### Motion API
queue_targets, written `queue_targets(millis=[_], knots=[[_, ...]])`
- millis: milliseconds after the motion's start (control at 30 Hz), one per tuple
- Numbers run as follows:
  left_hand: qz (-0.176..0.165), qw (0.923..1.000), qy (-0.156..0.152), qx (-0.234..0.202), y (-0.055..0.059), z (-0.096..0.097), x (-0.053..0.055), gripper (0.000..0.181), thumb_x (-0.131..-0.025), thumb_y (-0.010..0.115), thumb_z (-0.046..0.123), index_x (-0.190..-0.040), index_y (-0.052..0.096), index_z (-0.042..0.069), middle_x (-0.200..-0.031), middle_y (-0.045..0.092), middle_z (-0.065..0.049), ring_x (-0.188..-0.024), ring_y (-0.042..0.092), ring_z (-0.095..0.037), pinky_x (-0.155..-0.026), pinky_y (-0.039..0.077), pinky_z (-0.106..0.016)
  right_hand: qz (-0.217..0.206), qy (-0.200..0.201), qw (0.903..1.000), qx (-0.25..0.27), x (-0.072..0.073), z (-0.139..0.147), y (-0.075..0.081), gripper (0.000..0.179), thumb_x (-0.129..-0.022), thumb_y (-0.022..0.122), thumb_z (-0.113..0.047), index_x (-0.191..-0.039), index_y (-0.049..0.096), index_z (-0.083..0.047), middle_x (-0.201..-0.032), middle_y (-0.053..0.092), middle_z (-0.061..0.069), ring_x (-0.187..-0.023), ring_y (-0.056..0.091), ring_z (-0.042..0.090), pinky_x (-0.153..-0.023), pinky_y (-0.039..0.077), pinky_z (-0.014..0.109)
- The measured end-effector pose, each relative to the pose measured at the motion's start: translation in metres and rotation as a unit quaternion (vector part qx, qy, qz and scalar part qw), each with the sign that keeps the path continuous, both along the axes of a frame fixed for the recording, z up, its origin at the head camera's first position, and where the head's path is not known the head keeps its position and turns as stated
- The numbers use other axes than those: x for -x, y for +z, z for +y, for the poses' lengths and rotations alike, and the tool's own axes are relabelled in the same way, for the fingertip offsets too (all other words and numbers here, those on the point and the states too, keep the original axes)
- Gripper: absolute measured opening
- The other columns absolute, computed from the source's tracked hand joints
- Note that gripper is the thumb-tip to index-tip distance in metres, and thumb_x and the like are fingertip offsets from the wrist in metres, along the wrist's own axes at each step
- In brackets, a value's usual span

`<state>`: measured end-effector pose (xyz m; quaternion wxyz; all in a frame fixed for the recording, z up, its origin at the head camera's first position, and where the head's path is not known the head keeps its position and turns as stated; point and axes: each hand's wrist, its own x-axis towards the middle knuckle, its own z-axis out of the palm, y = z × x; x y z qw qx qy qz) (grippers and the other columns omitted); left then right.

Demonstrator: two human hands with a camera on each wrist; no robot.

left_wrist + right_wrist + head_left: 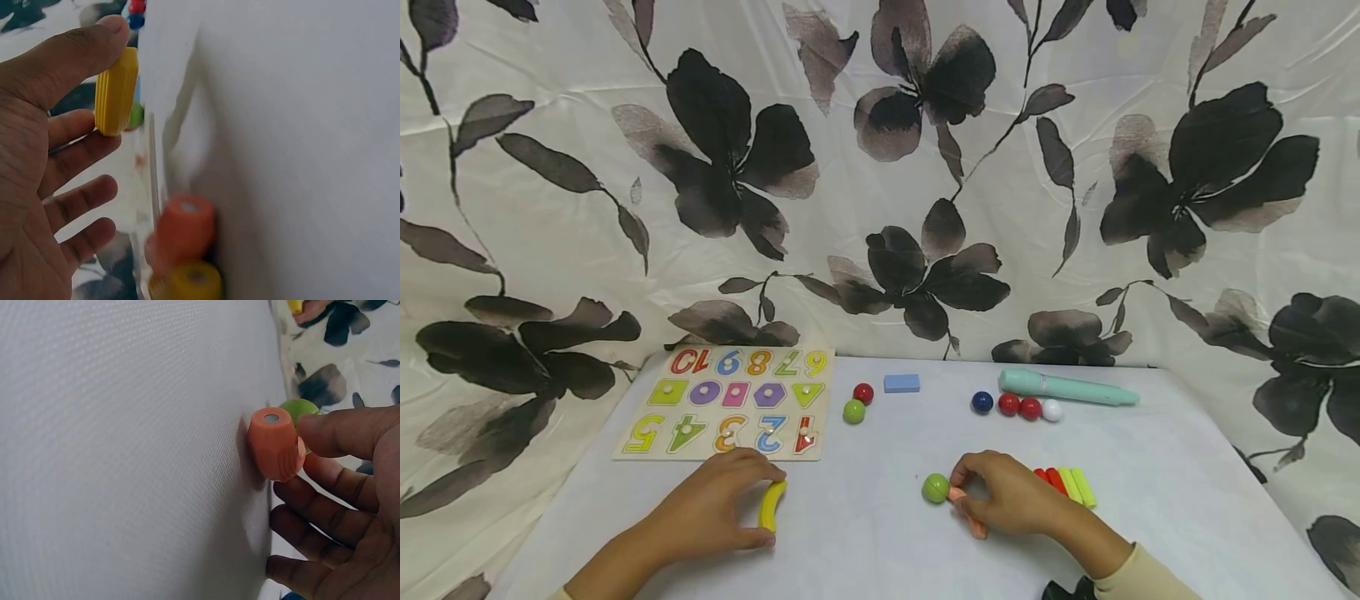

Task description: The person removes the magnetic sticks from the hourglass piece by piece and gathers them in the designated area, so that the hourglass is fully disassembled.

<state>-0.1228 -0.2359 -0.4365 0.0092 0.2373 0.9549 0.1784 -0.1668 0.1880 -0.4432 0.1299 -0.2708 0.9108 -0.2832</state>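
My left hand (711, 507) pinches a curved yellow magnetic stick (771, 505) between thumb and fingertips, just in front of the number board (625, 450). In the left wrist view this stick (115, 94) has ridged sides, and the other fingers are spread. To the right, my right hand (1011, 493) holds a curved orange magnetic stick (977, 527) by thumb and fingers. One end of it meets a green ball (936, 488). The right wrist view shows a grey metal dot on the near end of the orange stick (273, 447).
Red and yellow sticks (1078, 486) lie beside my right wrist. Behind are a teal marker-like tube (1067, 388), a row of blue, red and white balls (1008, 404), a blue block (902, 383), and another green ball (853, 412) touching a red one. A patterned curtain (880, 192) hangs behind.
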Motion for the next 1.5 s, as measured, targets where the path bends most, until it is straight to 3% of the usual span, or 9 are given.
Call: queue_targets(millis=[367,600,800,1100,1333,1500], knots=[[-0.022,0.9992,0.034,0.003,-0.005,-0.023,-0.009,0.072,-0.061,0.091,0.064,-0.121,0.072,0.029,-0.118,0.061,0.022,-0.119,0.053,-0.016,-0.105,0.044,-0.051,-0.006,-0.002,1.0000,0.002,-0.001,0.000,0.000,0.015,-0.092,0.077,-0.031,-0.101,0.067,-0.023,-0.095,0.062,-0.018,-0.094,0.056,0.012,-0.092,0.052,0.042],[-0.006,0.9995,0.030,0.004,-0.007,-0.032,-0.014,0.072,-0.063,0.089,0.065,-0.121,0.072,0.026,-0.117,0.061,0.019,-0.113,0.055,-0.015,-0.101,0.047,-0.049,-0.003,-0.001,1.0000,0.006,-0.001,0.001,-0.002,0.016,-0.092,0.078,-0.032,-0.101,0.067,-0.024,-0.096,0.061,-0.018,-0.094,0.056,0.011,-0.092,0.052,0.041],[-0.028,0.9983,0.049,0.016,-0.008,-0.035,-0.015,0.074,-0.061,0.090,0.065,-0.121,0.072,0.025,-0.116,0.061,0.019,-0.113,0.055,-0.014,-0.102,0.047,-0.049,-0.003,-0.004,1.0000,0.006,0.000,0.002,-0.003,0.016,-0.092,0.078,-0.033,-0.101,0.067,-0.024,-0.096,0.061,-0.019,-0.094,0.056,0.011,-0.091,0.052,0.040],[-0.064,0.9952,0.074,0.009,-0.007,-0.037,-0.016,0.074,-0.059,0.091,0.065,-0.120,0.071,0.029,-0.121,0.063,0.014,-0.123,0.054,-0.024,-0.107,0.043,-0.057,-0.012,-0.008,0.9999,0.007,0.000,0.002,-0.002,0.016,-0.092,0.078,-0.032,-0.102,0.068,-0.025,-0.096,0.061,-0.019,-0.094,0.056,0.011,-0.090,0.053,0.040],[-0.009,0.9995,0.027,0.012,-0.006,-0.033,-0.017,0.071,-0.063,0.090,0.064,-0.121,0.071,0.026,-0.124,0.063,0.014,-0.126,0.054,-0.025,-0.108,0.039,-0.056,-0.012,-0.006,0.9997,0.018,-0.001,0.000,-0.002,0.020,-0.094,0.076,-0.032,-0.110,0.068,-0.022,-0.100,0.063,-0.018,-0.098,0.057,0.012,-0.094,0.052,0.042],[0.010,0.9998,0.012,0.014,-0.002,-0.010,-0.013,0.062,-0.072,0.088,0.055,-0.123,0.070,0.025,-0.128,0.061,0.014,-0.128,0.052,-0.021,-0.110,0.038,-0.054,-0.010,-0.009,0.9998,0.017,-0.001,-0.001,-0.003,0.026,-0.094,0.076,-0.031,-0.115,0.067,-0.019,-0.103,0.063,-0.016,-0.100,0.057,0.013,-0.096,0.052,0.044]])
